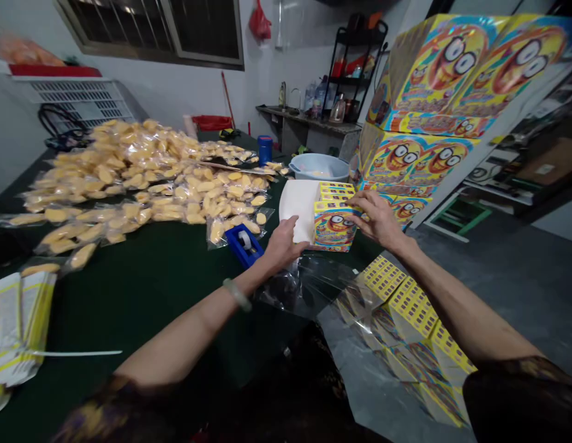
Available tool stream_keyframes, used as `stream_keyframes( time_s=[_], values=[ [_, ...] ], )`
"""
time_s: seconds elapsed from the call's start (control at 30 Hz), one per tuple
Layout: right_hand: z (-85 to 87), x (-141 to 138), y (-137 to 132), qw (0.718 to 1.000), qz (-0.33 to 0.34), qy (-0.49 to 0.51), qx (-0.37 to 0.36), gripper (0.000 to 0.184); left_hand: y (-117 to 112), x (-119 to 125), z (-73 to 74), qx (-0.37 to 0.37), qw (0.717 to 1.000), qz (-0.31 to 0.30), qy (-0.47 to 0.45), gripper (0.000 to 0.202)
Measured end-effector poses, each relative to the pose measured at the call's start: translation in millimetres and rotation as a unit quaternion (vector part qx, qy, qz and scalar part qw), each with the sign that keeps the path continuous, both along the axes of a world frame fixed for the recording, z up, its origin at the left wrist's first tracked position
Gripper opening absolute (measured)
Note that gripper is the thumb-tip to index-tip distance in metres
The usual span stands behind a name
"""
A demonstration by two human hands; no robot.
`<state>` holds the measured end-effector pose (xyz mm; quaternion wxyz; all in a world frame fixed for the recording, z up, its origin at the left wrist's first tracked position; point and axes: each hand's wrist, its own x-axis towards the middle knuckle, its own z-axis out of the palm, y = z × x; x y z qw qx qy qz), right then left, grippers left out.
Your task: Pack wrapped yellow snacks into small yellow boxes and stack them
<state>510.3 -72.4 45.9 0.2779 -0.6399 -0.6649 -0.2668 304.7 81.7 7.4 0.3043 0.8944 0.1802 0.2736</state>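
Observation:
A small yellow carton [334,224] printed with a cartoon face stands on the dark green table [147,289], its white flap open to the left. My left hand [282,245] grips the flap's lower edge, fingers curled. My right hand [377,218] presses on the carton's right top corner with fingers bent over it. A blue tape dispenser [243,243] lies just left of my left hand. Clear plastic film [309,286] lies under my wrists.
A big heap of bagged yellow snacks [143,178] covers the table's far left. Stacked cartoon cartons [433,104] rise at the right. Flat folded cartons [406,326] lie in plastic at the near right, more [18,326] at the left edge. A pale basin [319,166] sits behind.

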Motion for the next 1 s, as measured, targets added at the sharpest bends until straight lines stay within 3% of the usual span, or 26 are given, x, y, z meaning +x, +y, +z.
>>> stream_keyframes(
  time_s=[0.13, 0.23, 0.3, 0.37, 0.47, 0.57, 0.73, 0.9, 1.0],
  values=[
    [1.7, -1.0, 1.3, 0.999, 0.034, 0.017, 0.011, 0.022, -3.0, 65.0, -15.6, -0.060, 0.997, -0.004, -0.055, 0.055],
    [-10.9, 2.7, -2.8, 0.996, 0.043, 0.064, 0.036, 0.025, -4.1, 83.2, -23.7, -0.073, 0.996, -0.012, -0.058, 0.047],
    [-33.2, 6.1, -6.7, 0.989, 0.006, 0.124, 0.082, 0.039, -4.9, 83.6, -27.6, -0.071, 0.995, -0.016, -0.067, 0.046],
    [-65.9, 8.1, -9.7, 0.968, -0.060, 0.215, 0.115, 0.062, -6.0, 79.6, -30.7, -0.064, 0.995, -0.012, -0.077, 0.046],
    [-118.0, 6.1, -10.6, 0.929, -0.120, 0.346, 0.047, 0.073, -8.0, 75.1, -35.8, -0.048, 0.995, 0.012, -0.085, 0.046],
    [-147.7, 0.0, -8.5, 0.914, -0.124, 0.386, -0.032, 0.064, -7.9, 79.5, -41.4, -0.038, 0.996, 0.031, -0.073, 0.043],
    [-145.4, -11.8, -7.9, 0.913, -0.160, 0.371, -0.061, 0.071, -3.9, 91.4, -46.1, -0.043, 0.997, 0.045, -0.037, 0.048],
    [-139.3, -16.7, -10.7, 0.933, -0.175, 0.297, -0.099, 0.068, -3.6, 92.3, -43.3, -0.105, 0.992, 0.070, -0.008, 0.089],
    [-139.2, -16.2, -6.4, 0.930, -0.171, 0.307, -0.108, 0.067, -1.8, 97.5, -40.3, -0.163, 0.986, 0.016, 0.029, 0.070]
  ],
)
